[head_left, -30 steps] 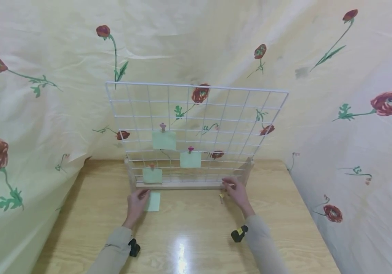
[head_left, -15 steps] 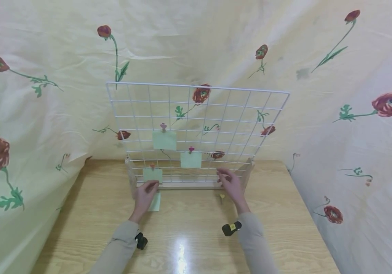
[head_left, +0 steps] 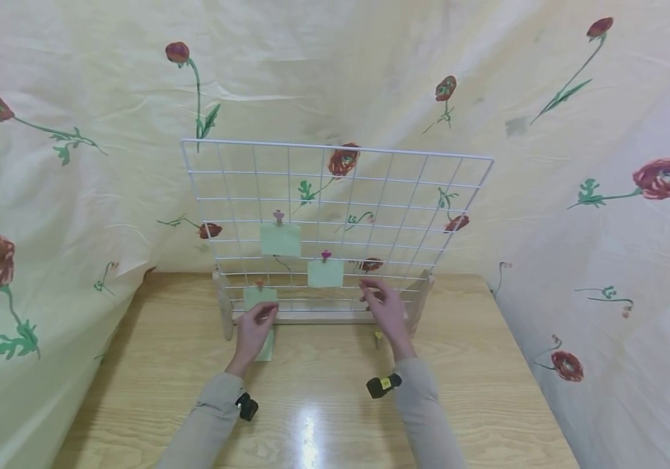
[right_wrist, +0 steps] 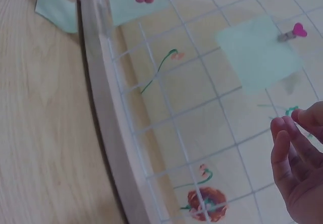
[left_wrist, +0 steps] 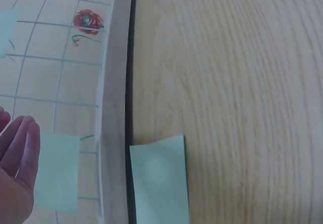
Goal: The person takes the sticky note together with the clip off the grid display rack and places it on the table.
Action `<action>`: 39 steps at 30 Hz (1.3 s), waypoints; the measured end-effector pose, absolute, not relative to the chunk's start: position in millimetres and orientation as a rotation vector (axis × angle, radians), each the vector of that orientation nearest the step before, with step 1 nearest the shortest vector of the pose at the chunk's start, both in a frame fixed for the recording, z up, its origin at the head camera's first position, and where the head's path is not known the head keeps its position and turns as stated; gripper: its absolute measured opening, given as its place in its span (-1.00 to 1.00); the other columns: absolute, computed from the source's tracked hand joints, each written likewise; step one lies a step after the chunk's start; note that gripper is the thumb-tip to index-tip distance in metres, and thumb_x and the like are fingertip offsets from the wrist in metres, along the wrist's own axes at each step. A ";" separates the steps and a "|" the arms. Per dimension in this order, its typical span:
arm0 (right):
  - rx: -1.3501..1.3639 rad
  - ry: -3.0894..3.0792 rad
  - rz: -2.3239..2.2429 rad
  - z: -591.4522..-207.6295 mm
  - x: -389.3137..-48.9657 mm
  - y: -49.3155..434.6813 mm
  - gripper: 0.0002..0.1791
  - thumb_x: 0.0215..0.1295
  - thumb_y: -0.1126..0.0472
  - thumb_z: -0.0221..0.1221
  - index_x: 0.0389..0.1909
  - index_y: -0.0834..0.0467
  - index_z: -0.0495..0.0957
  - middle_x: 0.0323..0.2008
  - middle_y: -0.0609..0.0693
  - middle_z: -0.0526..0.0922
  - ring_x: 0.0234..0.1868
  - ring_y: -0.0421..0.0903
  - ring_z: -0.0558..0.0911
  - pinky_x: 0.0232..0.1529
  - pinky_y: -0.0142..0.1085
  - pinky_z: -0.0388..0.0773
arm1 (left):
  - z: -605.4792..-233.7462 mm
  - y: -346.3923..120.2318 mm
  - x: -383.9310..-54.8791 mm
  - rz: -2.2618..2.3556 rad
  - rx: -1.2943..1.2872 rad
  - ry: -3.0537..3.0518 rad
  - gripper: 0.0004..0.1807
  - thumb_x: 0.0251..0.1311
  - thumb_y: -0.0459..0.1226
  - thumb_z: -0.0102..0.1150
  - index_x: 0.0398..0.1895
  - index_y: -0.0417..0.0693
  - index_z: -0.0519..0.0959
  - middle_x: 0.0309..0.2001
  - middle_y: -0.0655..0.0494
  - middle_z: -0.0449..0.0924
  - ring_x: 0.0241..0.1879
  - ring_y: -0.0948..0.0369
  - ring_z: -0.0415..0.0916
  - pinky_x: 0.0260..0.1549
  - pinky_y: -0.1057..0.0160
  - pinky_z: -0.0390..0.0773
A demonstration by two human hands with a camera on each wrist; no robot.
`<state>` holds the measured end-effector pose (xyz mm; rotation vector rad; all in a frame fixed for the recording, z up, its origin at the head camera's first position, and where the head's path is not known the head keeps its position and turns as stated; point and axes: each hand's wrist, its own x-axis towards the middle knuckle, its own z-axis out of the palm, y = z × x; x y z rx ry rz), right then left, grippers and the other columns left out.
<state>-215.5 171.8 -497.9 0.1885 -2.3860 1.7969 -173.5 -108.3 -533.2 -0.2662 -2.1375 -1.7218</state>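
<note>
Here I have the left hand (head_left: 255,327) and right hand (head_left: 389,314) before the wire grid (head_left: 393,152), fingers loosely bent, nothing visible in either. Lining up a grip, I judge; next calls for a light pinch. In front of the grid, a loose note (left_wrist: 160,183) and yellow clip (head_left: 378,336) lie on the wooden table (head_left: 323,371); on it, three clipped notes (head_left: 325,275); behind it, flowered cloth (head_left: 370,78).

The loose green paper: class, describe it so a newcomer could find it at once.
Find the white wire grid standing on the wooden table. Before its base, toward the left, lies a pale green paper. Unlike three similar papers clipped to the grid, it lies on the table.
</note>
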 end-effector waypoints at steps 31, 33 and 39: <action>0.376 -2.222 1.756 -416.0 -215.3 116.4 -0.74 0.29 0.49 0.09 -0.01 0.45 0.52 -0.06 0.37 0.53 -0.21 0.01 0.55 -0.39 -0.45 0.51 | -496.4 -75.4 -200.1 -1.777 -0.335 -2.026 -0.83 0.17 -0.60 0.15 -0.16 -0.54 0.54 -0.17 -0.41 0.60 -0.18 -0.21 0.60 -0.19 0.37 0.63; 0.375 -2.234 1.738 -413.6 -216.2 113.1 -0.74 0.28 0.48 0.10 -0.02 0.44 0.53 -0.07 0.36 0.50 -0.23 0.00 0.53 -0.39 -0.48 0.48 | -493.5 -73.3 -201.6 -1.757 -0.340 -2.023 -0.83 0.15 -0.62 0.15 -0.17 -0.55 0.54 -0.18 -0.40 0.60 -0.18 -0.22 0.60 -0.20 0.38 0.63; 0.383 -2.268 1.707 -410.3 -219.2 102.6 -0.74 0.25 0.49 0.14 -0.04 0.44 0.55 -0.16 0.37 0.45 -0.29 0.00 0.47 -0.36 -0.43 0.46 | -488.7 -69.7 -207.9 -1.803 -0.390 -1.977 -0.78 0.12 -0.65 0.14 -0.14 -0.59 0.52 -0.13 -0.44 0.57 -0.12 -0.26 0.57 -0.17 0.29 0.64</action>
